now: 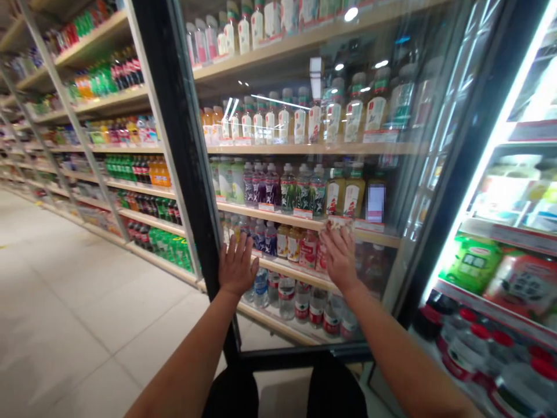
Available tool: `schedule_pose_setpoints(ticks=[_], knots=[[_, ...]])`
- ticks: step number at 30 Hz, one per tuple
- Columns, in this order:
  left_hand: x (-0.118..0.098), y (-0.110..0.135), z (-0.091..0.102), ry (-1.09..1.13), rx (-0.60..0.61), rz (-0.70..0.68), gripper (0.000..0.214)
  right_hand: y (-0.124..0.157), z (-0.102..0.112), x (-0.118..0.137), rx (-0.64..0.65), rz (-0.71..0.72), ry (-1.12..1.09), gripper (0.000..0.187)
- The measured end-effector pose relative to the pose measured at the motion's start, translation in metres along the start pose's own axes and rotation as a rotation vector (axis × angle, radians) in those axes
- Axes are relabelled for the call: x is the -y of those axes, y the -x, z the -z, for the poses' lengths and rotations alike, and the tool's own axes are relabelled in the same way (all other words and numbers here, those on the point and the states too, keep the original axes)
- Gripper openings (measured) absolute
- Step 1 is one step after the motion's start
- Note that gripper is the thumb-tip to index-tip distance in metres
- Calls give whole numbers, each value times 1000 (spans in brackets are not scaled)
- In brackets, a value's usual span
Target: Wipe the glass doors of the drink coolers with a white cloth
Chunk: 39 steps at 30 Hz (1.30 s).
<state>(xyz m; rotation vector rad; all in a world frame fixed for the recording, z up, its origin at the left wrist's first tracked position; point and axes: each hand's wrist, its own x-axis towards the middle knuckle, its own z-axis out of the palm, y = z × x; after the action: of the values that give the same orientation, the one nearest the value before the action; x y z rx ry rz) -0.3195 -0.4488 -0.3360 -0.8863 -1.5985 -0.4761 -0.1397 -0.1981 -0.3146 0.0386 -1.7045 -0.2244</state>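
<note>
My left hand (pixel 237 267) is open, fingers stretched out, lying flat on the glass door (pixel 278 325) beside its black frame (pixel 183 157). My right hand (pixel 342 258) presses a crumpled, whitish-brown cloth (pixel 340 224) against the same glass, to the right of my left hand. Part of the cloth is hidden under the fingers. The door stands swung out from a lit cooler. Through the pane show rows of juice bottles (pixel 300 123) and clear water bottles (pixel 286 296), along with bright reflections of ceiling lights.
At the right, the cooler's lit interior holds red-capped bottles (pixel 478 342) and a green pack (pixel 472 261) close to my right arm. Long shelves of soft drinks (pixel 126 168) run down the left side. Pale floor tiles (pixel 108 307) lie below.
</note>
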Motion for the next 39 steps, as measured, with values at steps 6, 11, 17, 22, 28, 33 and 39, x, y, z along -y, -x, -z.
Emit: schedule_pose_setpoints(ticks=[6, 11, 17, 22, 28, 33, 39], knots=[[-1, 1, 0, -65, 16, 1, 57, 36, 12, -11, 100, 67, 9, 52], [-3, -3, 4, -64, -30, -56, 62, 30, 21, -46, -58, -65, 63, 50], [-5, -1, 3, 40, -43, -22, 65, 69, 26, -56, -14, -254, 90, 51], [-3, 2, -1, 45, 36, 30, 60, 54, 42, -85, -56, -336, 75, 49], [-7, -2, 3, 148, 176, 126, 62, 51, 55, -102, -75, -525, 116, 57], [-11, -3, 4, 191, 260, 160, 66, 43, 57, -111, -76, -533, 136, 58], [-11, -2, 3, 178, 234, 135, 63, 13, 34, -77, -87, -445, 115, 56]])
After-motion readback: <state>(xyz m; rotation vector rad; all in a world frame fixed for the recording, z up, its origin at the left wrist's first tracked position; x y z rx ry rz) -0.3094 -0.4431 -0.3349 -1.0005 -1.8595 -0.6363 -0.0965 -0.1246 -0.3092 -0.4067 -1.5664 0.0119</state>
